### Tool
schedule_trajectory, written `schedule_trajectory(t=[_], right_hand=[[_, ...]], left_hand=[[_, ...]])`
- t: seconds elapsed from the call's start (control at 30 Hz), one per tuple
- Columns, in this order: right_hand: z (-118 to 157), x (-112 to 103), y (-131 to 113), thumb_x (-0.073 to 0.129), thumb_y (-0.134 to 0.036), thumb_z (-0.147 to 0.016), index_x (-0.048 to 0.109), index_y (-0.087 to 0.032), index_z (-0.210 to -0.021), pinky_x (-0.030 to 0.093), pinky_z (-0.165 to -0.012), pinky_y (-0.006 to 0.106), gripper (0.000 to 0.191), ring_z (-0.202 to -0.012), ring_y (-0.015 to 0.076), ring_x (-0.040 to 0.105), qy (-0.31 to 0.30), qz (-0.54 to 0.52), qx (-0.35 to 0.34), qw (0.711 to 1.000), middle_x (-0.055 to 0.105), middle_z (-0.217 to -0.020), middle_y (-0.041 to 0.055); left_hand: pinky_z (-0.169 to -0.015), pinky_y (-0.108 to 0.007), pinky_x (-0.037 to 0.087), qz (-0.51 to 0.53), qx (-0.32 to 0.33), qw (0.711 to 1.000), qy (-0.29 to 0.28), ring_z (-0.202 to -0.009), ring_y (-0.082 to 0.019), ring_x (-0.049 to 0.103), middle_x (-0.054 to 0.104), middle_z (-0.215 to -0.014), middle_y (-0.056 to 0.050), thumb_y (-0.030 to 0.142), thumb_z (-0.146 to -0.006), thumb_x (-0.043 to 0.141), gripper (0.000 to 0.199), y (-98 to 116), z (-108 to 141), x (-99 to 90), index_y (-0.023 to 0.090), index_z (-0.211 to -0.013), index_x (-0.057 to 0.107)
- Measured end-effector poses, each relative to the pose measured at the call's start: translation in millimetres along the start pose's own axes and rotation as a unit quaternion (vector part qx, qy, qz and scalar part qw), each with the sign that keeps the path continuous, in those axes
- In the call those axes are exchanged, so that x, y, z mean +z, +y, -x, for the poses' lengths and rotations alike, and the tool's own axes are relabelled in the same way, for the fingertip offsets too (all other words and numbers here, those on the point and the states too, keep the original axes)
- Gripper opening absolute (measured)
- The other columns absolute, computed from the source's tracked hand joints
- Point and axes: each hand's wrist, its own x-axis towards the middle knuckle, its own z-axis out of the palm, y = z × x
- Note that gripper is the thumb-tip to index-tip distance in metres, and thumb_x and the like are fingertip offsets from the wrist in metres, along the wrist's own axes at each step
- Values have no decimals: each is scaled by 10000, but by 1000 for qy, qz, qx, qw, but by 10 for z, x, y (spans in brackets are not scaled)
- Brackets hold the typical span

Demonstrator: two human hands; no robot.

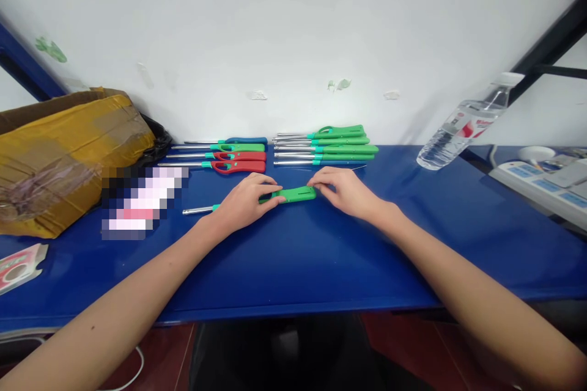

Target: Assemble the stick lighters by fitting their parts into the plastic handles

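Observation:
A green long-nosed gas lighter (297, 195) lies level just above or on the blue table, its metal tube pointing left. My left hand (245, 200) is closed round it near the trigger, covering part of the handle. With thumb and fingers pinched together, my right hand (342, 189) touches the butt end of the same lighter. Whether a small part is also between those fingertips, I cannot tell. Behind my hands lie a left row of lighters, including a red lighter (247, 166) and a blue lighter (247, 140), and a right stack with several green lighters (351, 149).
A taped yellow cardboard box (77, 159) stands at the left, with a blurred-out item beside it and a cut card piece (21, 266) in front. At the right, a transparent water bottle (463, 128) leans near the wall, beside a white device (545, 186). The blue table (293, 269) ends before me.

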Motion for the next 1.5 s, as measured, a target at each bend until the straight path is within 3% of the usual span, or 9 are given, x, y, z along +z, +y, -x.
schedule_trajectory(t=[0.17,0.3,0.93,1.1,1.33,1.5], right_hand=[[13,44,-25,439,-144,-922,586,-187,-1297,531,-782,355,404,-859,216,663,-18,56,-21,998,714,-966,83],[16,87,-8,425,-142,-925,464,-185,-1406,537,-768,376,485,-850,229,653,-17,91,-13,996,713,-960,82],[-30,28,-44,408,-52,-903,594,-144,-1298,528,-736,299,446,-844,201,657,-65,206,-84,973,717,-960,121],[-46,13,-81,437,-53,-898,680,-144,-1151,514,-721,290,363,-854,213,672,-84,234,-101,963,735,-940,120],[32,21,-92,432,-100,-923,634,-158,-1250,531,-731,280,388,-922,218,711,-84,245,-57,964,728,-1119,114],[67,18,-98,458,-129,-887,625,-143,-1264,553,-822,345,412,-977,247,709,-73,158,-19,985,703,-1185,105]], left_hand=[[-934,-386,494,10,-15,1000,-5,-1041,-235,601,671,-1111,-93,467,-944,516,377,8,3,7,200,-1125,712],[-915,-378,500,10,-18,1000,-11,-1028,-234,611,674,-1108,-94,457,-947,514,377,15,6,6,199,-1145,704],[-877,-373,504,-11,-8,1000,-6,-996,-235,608,683,-1075,-89,418,-939,552,330,34,20,9,196,-1122,713],[-856,-373,510,-23,-6,1000,0,-986,-238,611,685,-1064,-88,412,-941,554,334,27,31,16,185,-1126,713],[-822,-354,517,-30,-10,999,16,-959,-230,622,690,-1044,-82,412,-931,568,323,14,31,33,197,-1119,718],[-821,-358,517,-32,-16,999,15,-960,-233,626,691,-1045,-80,408,-938,556,336,8,38,23,185,-1135,712]])
